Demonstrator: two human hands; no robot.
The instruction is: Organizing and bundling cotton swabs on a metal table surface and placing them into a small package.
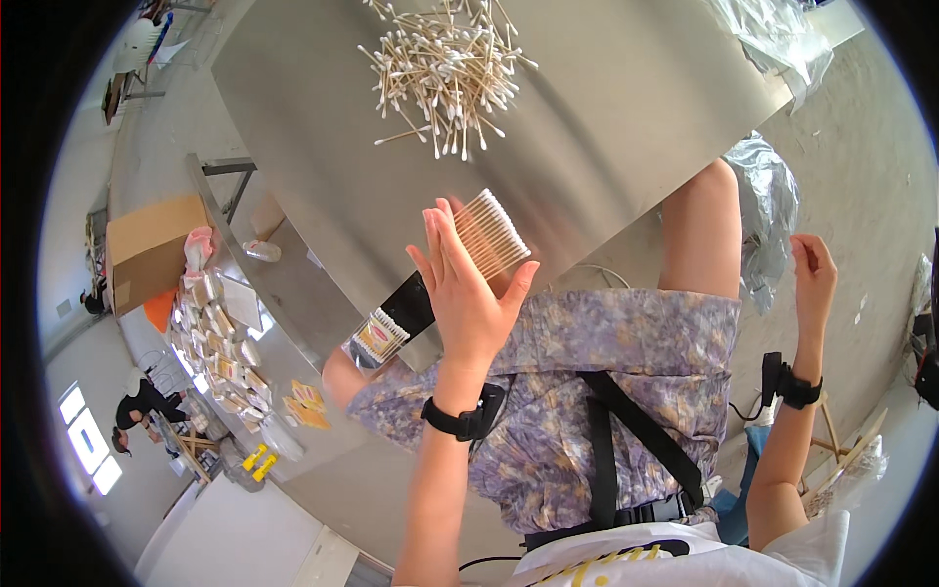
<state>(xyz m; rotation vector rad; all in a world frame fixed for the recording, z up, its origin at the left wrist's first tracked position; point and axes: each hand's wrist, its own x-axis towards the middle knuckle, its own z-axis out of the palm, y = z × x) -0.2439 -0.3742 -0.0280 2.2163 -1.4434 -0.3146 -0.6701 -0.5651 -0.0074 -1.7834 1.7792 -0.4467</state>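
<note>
My left hand (468, 298) lies with fingers stretched and thumb apart against a neat flat row of cotton swabs (489, 235) near the table's front edge. The row's wooden sticks are side by side, white tips lined up; the hand covers its left end. Off the table to the right, my right hand (814, 264) is raised with fingers bent together; anything between them is hidden. Beyond the row rises a loose pile of cotton swabs (445, 73). Left of my left wrist, a clear pack of swabs (380, 336) with a yellow label sits by a black flat piece (406, 301).
The metal table (626, 108) ends in front of my lap. Clear plastic bags (773, 44) lie at its far right corner, and another plastic bag (768, 215) hangs below. At left are a cardboard box (156, 249), many small packs (220, 342), and another person (156, 406).
</note>
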